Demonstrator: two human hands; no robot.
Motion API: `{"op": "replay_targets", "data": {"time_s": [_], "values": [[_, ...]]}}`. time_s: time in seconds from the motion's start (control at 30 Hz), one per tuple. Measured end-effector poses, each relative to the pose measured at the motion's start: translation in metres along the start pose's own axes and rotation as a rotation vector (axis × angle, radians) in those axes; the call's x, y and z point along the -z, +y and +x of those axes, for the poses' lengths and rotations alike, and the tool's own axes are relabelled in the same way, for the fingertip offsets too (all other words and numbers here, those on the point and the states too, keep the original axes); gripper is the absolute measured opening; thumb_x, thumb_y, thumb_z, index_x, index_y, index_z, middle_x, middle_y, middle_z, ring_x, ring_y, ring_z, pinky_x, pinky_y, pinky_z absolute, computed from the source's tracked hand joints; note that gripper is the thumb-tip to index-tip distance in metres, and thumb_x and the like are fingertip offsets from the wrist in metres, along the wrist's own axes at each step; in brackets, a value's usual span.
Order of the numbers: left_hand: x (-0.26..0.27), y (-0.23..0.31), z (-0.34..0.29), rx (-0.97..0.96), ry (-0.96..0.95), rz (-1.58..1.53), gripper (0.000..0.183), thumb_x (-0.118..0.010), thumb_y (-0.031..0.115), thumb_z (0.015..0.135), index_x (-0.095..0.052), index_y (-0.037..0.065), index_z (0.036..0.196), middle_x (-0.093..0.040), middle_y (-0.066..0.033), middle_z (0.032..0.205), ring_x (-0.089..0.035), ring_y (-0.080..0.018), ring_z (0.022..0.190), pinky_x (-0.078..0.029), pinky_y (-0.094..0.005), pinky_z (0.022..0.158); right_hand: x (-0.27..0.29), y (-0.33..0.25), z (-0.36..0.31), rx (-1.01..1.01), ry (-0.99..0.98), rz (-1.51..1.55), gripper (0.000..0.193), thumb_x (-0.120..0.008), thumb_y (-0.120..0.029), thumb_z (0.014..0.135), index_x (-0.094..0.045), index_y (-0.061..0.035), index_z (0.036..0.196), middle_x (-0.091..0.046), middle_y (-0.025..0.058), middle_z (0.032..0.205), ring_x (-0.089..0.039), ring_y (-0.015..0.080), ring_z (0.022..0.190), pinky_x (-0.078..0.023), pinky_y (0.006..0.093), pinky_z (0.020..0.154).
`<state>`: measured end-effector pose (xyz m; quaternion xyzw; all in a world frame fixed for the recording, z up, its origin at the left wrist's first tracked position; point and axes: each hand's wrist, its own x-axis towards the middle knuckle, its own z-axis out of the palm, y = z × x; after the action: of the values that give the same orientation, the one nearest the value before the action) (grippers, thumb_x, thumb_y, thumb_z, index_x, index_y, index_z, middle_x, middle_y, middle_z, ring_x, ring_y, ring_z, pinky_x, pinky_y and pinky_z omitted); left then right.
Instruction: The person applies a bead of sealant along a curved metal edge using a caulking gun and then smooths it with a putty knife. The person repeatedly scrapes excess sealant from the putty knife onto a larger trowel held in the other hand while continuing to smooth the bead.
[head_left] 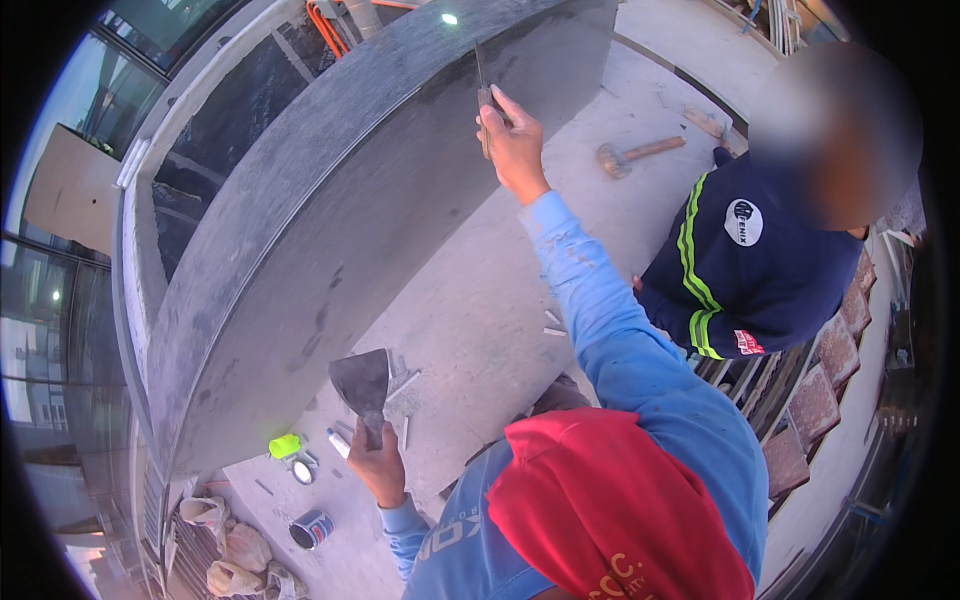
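Observation:
My right hand (517, 145), in a blue sleeve, is stretched far forward and closed around the handle of a slim-bladed hand tool (486, 115). Its thin blade points up at the dark face of a curved grey wall (300, 290), near the top edge; I cannot tell whether it touches. Lower down on the left, my left hand (380, 468) grips a putty knife (360, 385). That knife's wide dark blade points upward, in front of the wall's lower part. Red cloth (610, 500) and a blue top cover the bottom middle.
A co-worker in a navy jacket (780, 260) is close on the right. A wooden-handled mallet (645, 152) lies on the dusty floor. At lower left are a paint tin (311, 528), a lime-yellow object (284, 446), a white tube (338, 441) and sacks (235, 548). Reddish slabs (815, 408) line the right.

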<state>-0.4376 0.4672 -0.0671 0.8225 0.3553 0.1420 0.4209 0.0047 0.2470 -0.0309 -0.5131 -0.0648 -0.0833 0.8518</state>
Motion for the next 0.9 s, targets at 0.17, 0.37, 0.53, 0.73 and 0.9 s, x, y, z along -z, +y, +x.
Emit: {"op": "replay_targets", "data": {"time_s": [0.17,0.37,0.53,0.73,0.9], "values": [[0.008,-0.007,-0.008,0.014,0.038,-0.032,0.042,-0.072,0.005,0.087,-0.065,-0.016,0.122,-0.075,-0.0200,0.101,-0.070,-0.0191,0.090,-0.056,-0.0338,0.085,-0.020,0.042,0.017,0.286,0.110,-0.084,0.044,-0.066,-0.010,0.099,-0.059,0.0031,0.141,-0.065,0.0066,0.107,-0.062,0.0105,0.080,-0.053,0.0253,0.066],[0.012,-0.015,-0.009,0.050,0.040,0.032,0.040,-0.071,0.004,0.087,-0.066,-0.016,0.120,-0.075,-0.0194,0.100,-0.070,-0.0193,0.090,-0.056,-0.0334,0.084,-0.036,0.076,0.032,0.631,0.242,-0.448,0.042,-0.067,-0.007,0.097,-0.062,0.0042,0.137,-0.063,0.0120,0.123,-0.064,0.0213,0.107,-0.053,0.0303,0.091],[0.005,-0.005,-0.008,0.027,0.012,0.051,0.038,-0.071,0.004,0.086,-0.067,-0.014,0.120,-0.076,-0.0179,0.095,-0.070,-0.0189,0.086,-0.055,-0.0333,0.081,-0.042,0.092,0.000,0.515,0.176,-0.420,0.039,-0.069,-0.007,0.095,-0.065,0.0026,0.133,-0.063,0.0151,0.126,-0.062,0.0294,0.115,-0.051,0.0361,0.098],[-0.001,0.014,0.002,-0.054,-0.011,0.027,0.036,-0.071,0.005,0.086,-0.069,-0.010,0.119,-0.075,-0.0182,0.091,-0.070,-0.0198,0.081,-0.055,-0.0357,0.078,0.002,0.080,-0.051,0.353,0.021,-0.408,0.037,-0.068,-0.006,0.096,-0.066,0.0013,0.132,-0.066,0.0144,0.126,-0.064,0.0263,0.113,-0.051,0.0347,0.097],[-0.003,0.011,0.004,-0.084,0.003,0.048,0.037,-0.073,0.007,0.085,-0.068,-0.011,0.118,-0.074,-0.0211,0.090,-0.070,-0.0237,0.079,-0.055,-0.0374,0.077,0.028,0.027,-0.042,0.406,-0.002,-0.515,0.035,-0.066,-0.003,0.095,-0.067,0.0026,0.130,-0.067,0.0173,0.126,-0.066,0.0298,0.115,-0.051,0.0365,0.099]]}}
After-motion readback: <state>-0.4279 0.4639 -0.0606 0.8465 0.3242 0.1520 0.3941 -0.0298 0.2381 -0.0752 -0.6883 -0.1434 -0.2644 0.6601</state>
